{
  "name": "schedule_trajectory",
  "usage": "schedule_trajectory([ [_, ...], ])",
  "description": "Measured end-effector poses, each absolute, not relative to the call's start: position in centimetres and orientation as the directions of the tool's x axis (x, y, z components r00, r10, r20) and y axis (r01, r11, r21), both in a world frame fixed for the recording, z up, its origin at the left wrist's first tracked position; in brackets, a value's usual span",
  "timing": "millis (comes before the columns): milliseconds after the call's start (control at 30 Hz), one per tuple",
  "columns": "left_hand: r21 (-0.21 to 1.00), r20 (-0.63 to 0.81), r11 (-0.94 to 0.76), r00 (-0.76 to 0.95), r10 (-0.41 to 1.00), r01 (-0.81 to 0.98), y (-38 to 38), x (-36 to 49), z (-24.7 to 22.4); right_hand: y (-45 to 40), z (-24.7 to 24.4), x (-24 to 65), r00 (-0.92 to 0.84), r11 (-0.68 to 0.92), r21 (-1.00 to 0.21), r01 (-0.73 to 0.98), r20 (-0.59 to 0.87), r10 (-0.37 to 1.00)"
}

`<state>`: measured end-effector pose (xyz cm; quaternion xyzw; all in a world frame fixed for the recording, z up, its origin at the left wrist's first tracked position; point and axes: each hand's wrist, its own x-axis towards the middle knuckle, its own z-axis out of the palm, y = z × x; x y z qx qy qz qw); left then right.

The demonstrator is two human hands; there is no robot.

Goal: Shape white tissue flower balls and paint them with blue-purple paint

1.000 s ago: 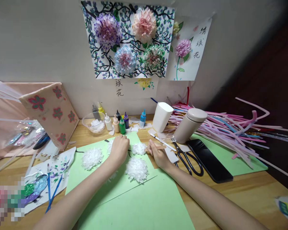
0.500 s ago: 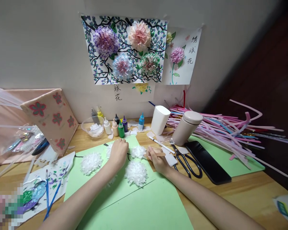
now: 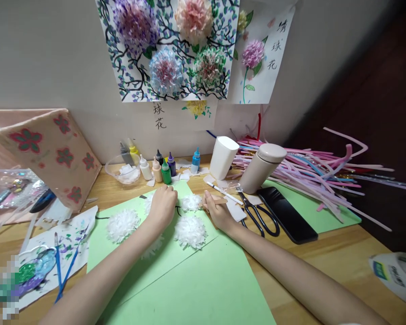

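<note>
White fluffy paper flowers lie on green paper (image 3: 196, 280). My left hand (image 3: 163, 202) is closed, knuckles up, over the middle of the sheet; what its fingers hold, if anything, is hidden. It partly covers one flower behind it. In my right hand (image 3: 217, 212) is a flat wooden craft stick (image 3: 220, 201), gripped between thumb and fingers. Its inner end is hidden by the fingers, close to a small white flower (image 3: 191, 202). Below that sits a larger white flower (image 3: 190, 232), and another white flower (image 3: 123, 225) lies left of my left forearm. Short black lines show near the flowers.
Paint bottles (image 3: 166, 172) stand at the back beside a clear bowl (image 3: 123, 170). Right are a white container (image 3: 223, 158), a lidded cup (image 3: 263, 168), scissors (image 3: 257, 216), a phone (image 3: 287, 214) and pipe cleaners (image 3: 311, 169). Brushes (image 3: 66, 266) and a palette (image 3: 34, 273) lie left.
The camera has tilted down slightly, so the wall pictures and the table things sit higher in view. Both hands keep nearly the same place and grip over the paper.
</note>
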<state>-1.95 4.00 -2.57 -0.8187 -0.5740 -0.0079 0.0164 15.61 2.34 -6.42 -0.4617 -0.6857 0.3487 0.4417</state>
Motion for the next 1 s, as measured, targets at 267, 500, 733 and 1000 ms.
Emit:
schedule_trajectory([
  [267,-0.019,0.114,-0.384,0.383,0.917,0.923,4.3,-2.3,-3.1,2.3,-6.3,15.8,-0.195,0.385,-0.868,0.313,0.338,0.921],
  [500,0.013,-0.021,-0.351,0.351,0.936,0.936,4.5,-2.7,-3.6,2.3,-6.4,15.8,-0.211,0.389,-0.871,0.302,0.336,0.918],
  [733,-0.020,-0.063,-0.363,0.361,0.931,0.932,4.6,-3.0,-3.9,2.8,-6.9,15.6,-0.170,0.227,-0.940,0.255,0.188,0.967],
  [1000,0.043,-0.087,-0.422,0.424,0.902,0.906,4.1,-2.6,-3.1,1.6,-6.5,15.9,-0.158,0.363,-0.883,0.299,0.329,0.931],
])
